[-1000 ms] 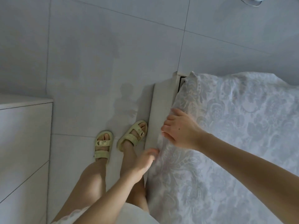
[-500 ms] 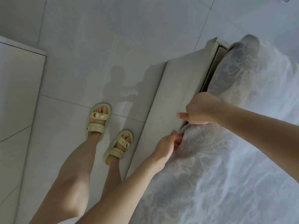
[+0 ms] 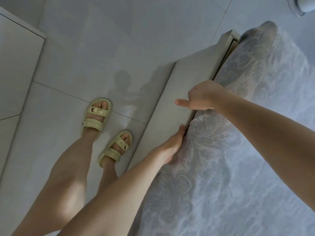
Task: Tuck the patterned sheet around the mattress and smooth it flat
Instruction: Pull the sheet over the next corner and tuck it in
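Note:
The patterned sheet (image 3: 238, 167), pale with a grey floral print, covers the mattress across the right half of the view, up to its far corner (image 3: 265, 31). A beige bed frame rail (image 3: 179, 92) runs along its left side. My right hand (image 3: 202, 96) sits at the gap between rail and mattress, thumb stretched out over the rail and fingers hidden down in the gap. My left hand (image 3: 172, 147) lies flat against the sheet's side, nearer to me, with straight fingers whose tips touch the gap.
My legs and feet, in pale yellow sandals (image 3: 97, 114), stand on the grey tiled floor (image 3: 102, 48) just left of the rail. A white cabinet (image 3: 17, 57) stands at the far left. The base of a round white object (image 3: 301, 5) shows at the top right.
Both hands have gone from resting on and beside the sheet's edge to working in the gap by the rail. My right thumb now sticks out, and my left hand has flattened against the sheet.

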Demonstrator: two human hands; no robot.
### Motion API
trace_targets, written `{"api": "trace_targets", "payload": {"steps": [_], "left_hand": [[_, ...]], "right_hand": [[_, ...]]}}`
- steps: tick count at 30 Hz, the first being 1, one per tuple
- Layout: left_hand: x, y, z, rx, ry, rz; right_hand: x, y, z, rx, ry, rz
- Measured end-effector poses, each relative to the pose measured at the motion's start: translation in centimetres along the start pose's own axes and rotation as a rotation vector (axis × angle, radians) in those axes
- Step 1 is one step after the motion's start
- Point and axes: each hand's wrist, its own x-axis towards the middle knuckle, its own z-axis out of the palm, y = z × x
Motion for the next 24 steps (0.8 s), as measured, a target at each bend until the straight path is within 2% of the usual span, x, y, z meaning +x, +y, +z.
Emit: {"api": "trace_targets", "payload": {"steps": [2, 6, 7, 11, 14, 19, 22, 24], "left_hand": [[-1.0, -0.6, -1.1, 0.081, 0.089, 0.065], [-3.6, -4.5, -3.7, 0.118, 0.474, 0.355], [-4.3, -5.6, -3.8, 0.119, 0.472, 0.375], [-4.7, -8.6, -2.6, 0.142, 0.234, 0.311], [-3.8, -9.1, -1.5, 0.164, 0.179, 0.212], [-3.2, -8.6, -0.2, 0.018, 0.040, 0.126], [-2.8, -8.9, -1.8, -0.001, 0.043, 0.128], [-3.1, -9.2, -2.8, 0.008, 0.096, 0.111]], "right_hand": [[-0.2, 0.0, -0.2, 0.054, 0.093, -0.010], [-0.9, -0.4, -0.6, 0.044, 0.248, -0.074], [-1.3, -0.6, -0.7, 0.033, 0.262, -0.078], [-4.5, -2.8, -0.5, -0.032, 0.272, -0.139], [-8.3, -5.8, 2.6, -0.063, 0.393, -0.248], [-9.4, -8.7, 8.0, -0.134, 0.278, -0.163], [-8.2, -10.2, 7.1, -0.182, 0.269, -0.125], [-7.4, -10.8, 6.3, -0.197, 0.190, -0.141]]}}
